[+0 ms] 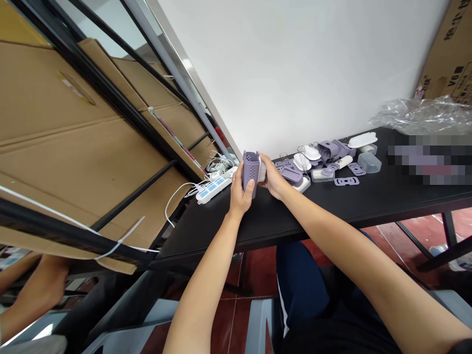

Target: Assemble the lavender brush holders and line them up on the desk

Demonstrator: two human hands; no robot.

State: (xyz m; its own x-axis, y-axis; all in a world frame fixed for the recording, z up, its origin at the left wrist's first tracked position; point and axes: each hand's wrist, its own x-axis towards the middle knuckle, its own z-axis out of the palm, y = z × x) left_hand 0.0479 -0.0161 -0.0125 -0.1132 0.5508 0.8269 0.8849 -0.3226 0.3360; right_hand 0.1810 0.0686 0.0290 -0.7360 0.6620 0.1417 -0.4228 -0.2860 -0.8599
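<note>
Wrapped around a purple plastic casing with rows of small holes is my left hand. The casing stands roughly upright above the black table. My right hand grips a white bristled brush piece against the casing's right side; whether the two are joined I cannot tell. Just right of that hand lie loose parts: purple shells, white oval pieces, thin coil springs and flat purple slotted plates.
A white power strip with plugged cables lies left of my hands. Clear plastic boxes sit among the parts. Crumpled clear plastic lies at the back right. Cardboard and a black frame border the left, where another person's arm shows.
</note>
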